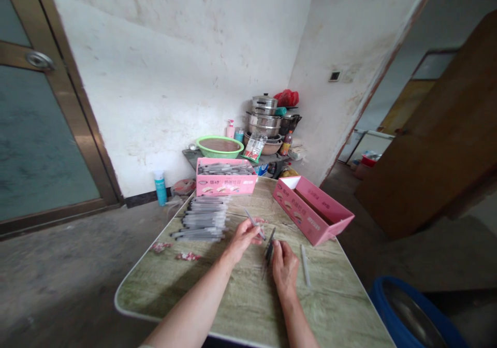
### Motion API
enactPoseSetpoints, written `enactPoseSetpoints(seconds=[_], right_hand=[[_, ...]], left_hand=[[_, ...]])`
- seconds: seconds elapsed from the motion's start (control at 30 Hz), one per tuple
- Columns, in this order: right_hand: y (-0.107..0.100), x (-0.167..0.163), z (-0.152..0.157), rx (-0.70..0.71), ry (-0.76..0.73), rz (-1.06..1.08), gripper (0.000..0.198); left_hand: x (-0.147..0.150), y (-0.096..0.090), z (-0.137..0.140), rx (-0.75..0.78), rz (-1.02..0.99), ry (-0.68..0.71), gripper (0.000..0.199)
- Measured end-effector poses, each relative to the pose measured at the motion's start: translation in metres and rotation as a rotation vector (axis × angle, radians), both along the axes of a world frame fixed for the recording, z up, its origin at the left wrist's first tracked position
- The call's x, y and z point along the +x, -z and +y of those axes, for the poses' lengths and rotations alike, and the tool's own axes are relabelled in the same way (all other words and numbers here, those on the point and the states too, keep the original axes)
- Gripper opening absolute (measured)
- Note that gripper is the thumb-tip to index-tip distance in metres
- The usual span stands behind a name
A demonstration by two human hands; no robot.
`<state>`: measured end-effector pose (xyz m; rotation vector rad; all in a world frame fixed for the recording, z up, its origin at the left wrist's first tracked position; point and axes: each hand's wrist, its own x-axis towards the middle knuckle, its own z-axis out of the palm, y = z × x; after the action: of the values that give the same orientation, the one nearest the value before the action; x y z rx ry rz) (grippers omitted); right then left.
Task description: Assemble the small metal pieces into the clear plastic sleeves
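My left hand [247, 235] is closed on a slim translucent pen [252, 216], its tip pointing up and left. Close beside it, my right hand [285, 265] pinches several dark, thin pen parts [269, 248]; motion blur hides their exact kind. A pile of grey translucent pens [204, 217] lies left of my hands on the table [326, 301]. Behind that pile, a pink box [227, 186] is filled with more pens. A second pink box [310, 211] sits at an angle to the right. One pale pen barrel [305, 265] lies alone by my right hand.
Past the table's far edge, a green basin [219, 154] of brownish liquid stands near stacked steel pots [265, 115] and bottles. A blue tub [415, 312] is on the floor at the right. A spray can [160, 187] stands by the wall at the left.
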<state>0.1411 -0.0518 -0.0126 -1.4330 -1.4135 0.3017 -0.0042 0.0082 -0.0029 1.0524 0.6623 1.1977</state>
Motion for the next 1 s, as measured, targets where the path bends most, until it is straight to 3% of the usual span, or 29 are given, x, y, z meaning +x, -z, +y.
enactPoseSetpoints(seconds=[0.13, 0.73, 1.0], right_hand=[[0.002, 0.002, 0.000, 0.019, 0.037, -0.059, 0.044], [0.007, 0.005, 0.002, 0.062, 0.121, -0.191, 0.050], [0.009, 0.005, 0.003, 0.058, 0.119, -0.189, 0.051]], left_hand=[[-0.005, 0.000, 0.003, 0.000, -0.012, -0.031, 0.061], [-0.011, 0.006, 0.013, 0.097, 0.095, -0.210, 0.055], [-0.027, -0.014, 0.018, 0.057, 0.091, -0.321, 0.054]])
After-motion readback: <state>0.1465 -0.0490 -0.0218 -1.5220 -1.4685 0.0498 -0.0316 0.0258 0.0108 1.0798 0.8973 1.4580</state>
